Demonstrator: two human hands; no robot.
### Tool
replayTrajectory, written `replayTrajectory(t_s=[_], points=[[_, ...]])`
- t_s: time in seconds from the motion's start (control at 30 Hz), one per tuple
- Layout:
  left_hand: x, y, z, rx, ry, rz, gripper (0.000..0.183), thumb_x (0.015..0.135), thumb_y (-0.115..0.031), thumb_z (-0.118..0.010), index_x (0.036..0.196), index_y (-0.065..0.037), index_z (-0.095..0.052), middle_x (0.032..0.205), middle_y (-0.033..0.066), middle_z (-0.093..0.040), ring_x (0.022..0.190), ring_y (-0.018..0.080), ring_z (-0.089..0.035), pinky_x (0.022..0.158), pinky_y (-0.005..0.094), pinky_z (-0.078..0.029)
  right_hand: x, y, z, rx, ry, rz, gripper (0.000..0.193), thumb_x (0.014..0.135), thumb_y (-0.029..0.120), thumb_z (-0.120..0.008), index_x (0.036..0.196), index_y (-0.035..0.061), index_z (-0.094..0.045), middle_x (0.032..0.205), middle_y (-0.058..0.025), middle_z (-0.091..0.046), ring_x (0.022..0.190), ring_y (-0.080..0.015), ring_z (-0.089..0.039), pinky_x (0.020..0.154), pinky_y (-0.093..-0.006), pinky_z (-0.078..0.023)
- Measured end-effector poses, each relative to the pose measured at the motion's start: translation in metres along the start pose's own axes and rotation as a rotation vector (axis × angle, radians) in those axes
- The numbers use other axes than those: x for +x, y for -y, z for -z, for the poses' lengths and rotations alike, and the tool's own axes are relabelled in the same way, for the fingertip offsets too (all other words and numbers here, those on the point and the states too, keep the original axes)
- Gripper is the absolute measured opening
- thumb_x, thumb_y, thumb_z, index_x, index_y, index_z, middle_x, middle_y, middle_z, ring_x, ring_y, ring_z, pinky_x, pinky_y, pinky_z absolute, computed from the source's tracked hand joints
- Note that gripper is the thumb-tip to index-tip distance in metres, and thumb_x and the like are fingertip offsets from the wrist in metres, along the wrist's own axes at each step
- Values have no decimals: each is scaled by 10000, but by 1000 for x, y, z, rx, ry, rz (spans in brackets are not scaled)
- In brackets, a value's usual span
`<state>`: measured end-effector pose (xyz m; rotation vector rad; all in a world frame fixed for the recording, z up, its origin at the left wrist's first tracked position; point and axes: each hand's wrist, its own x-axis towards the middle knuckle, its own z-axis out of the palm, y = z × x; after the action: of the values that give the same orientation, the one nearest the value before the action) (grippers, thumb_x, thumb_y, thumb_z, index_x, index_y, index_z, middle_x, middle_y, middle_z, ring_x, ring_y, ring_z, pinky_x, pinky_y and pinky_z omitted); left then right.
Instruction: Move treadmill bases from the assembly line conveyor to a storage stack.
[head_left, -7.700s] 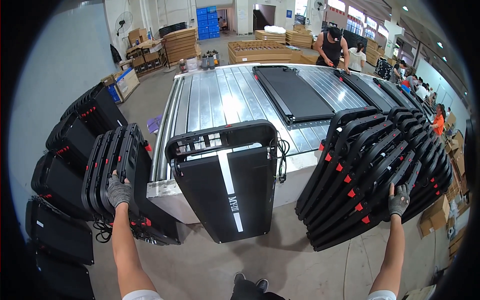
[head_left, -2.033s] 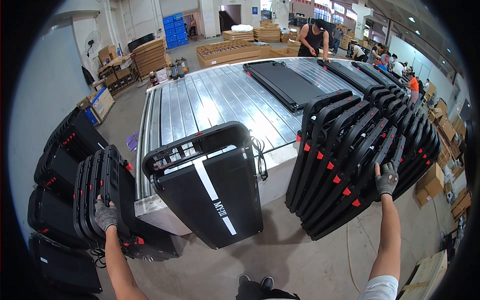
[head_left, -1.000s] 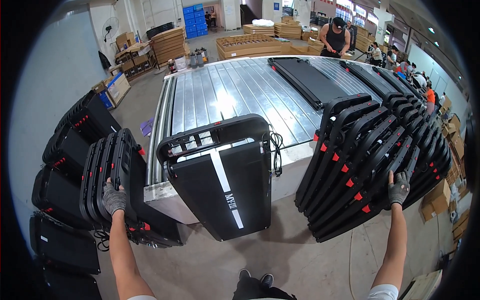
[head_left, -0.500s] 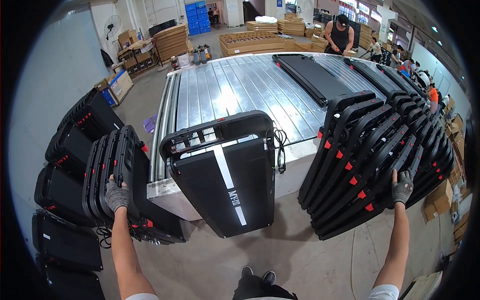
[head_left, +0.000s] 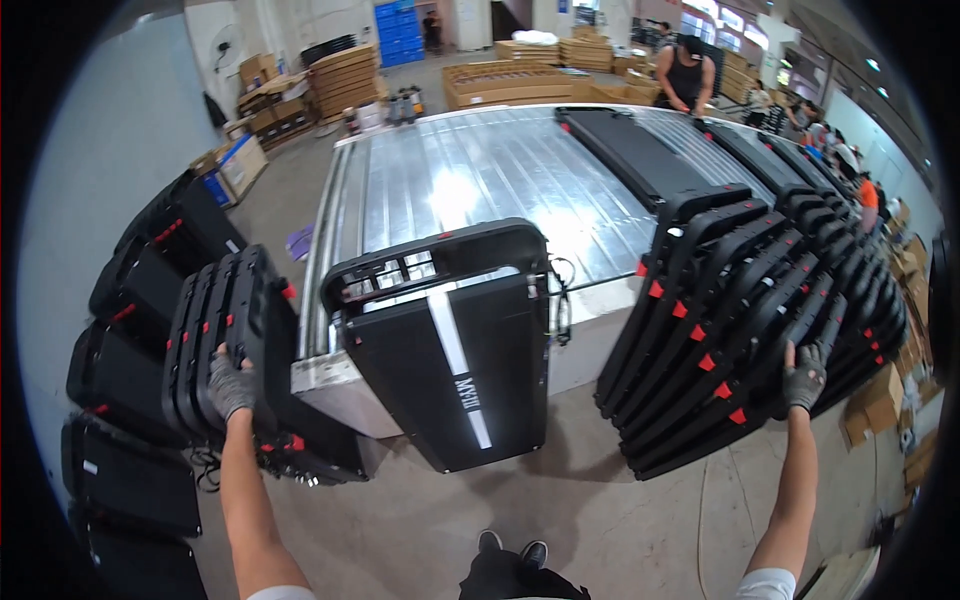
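The person's left hand [head_left: 233, 390], in a gray glove with bare fingertips, touched the closest of the folded treadmills on the left [head_left: 268, 335]. Its fingers bent against the black frame, but I could not tell how tightly they held on. The right hand [head_left: 805, 378] (its glove matched) lay on the big row of folded treadmills on the right [head_left: 685, 325]. Its thumb stood apart from its fingers, and I could not tell if it was gripping. Between the hands, well apart from both, one black treadmill with a white stripe [head_left: 505, 370] leaned at the near end of a shiny metal table [head_left: 410, 190]. A black cord [head_left: 563, 300] hung by its right side. More black treadmills [head_left: 130, 380] stood near the left wall. On the far right of the table, a co-worker in a black tank top [head_left: 685, 78] bent over a treadmill.
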<state>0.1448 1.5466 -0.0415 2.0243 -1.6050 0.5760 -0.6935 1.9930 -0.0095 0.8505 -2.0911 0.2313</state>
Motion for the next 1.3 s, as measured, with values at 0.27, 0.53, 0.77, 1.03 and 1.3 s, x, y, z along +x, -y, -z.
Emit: replayTrajectory(t_s=[0.27, 0.53, 0.77, 1.03, 1.3], points=[[-3, -1, 13, -16, 131, 76, 591, 802, -244, -627, 1359, -144, -456, 1242, 199, -581, 1040, 392, -610, 888, 447, -494, 1, 8, -1, -2, 6, -2, 352, 854, 332, -651, 722, 9, -611, 831, -170, -598, 889, -352, -590, 767, -423, -482], [-5, -3, 16, -24, 99, 40, 563, 824, -271, -601, 1352, -116, -479, 1229, 192, -594, 1061, 365, -605, 898, 429, -482, 2, 13, -1, -22, 188, -121, 403, 874, 400, -616, 790, 9, -658, 962, -177, -634, 1092, -355, -559, 903, -434, -464], [-8, 9, 0, -101, -156, -212, 502, 773, -194, -624, 1242, -35, -546, 1186, 213, -551, 1134, 366, -526, 972, 436, -443, -34, 11, -29, -126, 77, -230, 481, 884, 354, -616, 1270, 84, -517, 1374, -120, -478, 1312, -330, -395, 1025, -425, -391], [-15, 10, 26, -184, -146, -326, 435, 767, -158, -627, 1180, -32, -574, 1283, 174, -500, 1205, 360, -464, 1036, 495, -335, -216, 116, -11, 653, 489, 33, 348, 848, 113, -638, 1173, 38, -541, 1173, -152, -559, 1088, -305, -535, 1012, -359, -386], [-183, -30, -32, -839, 365, -422, 402, 828, -200, -631, 1176, -6, -582, 1134, 210, -601, 1074, 372, -570, 945, 448, -444, -420, 208, 55, 733, 1614, -398, 332, 911, 354, -632, 1020, 42, -665, 823, -61, -687, 758, -153, -617, 732, -301, -499]])
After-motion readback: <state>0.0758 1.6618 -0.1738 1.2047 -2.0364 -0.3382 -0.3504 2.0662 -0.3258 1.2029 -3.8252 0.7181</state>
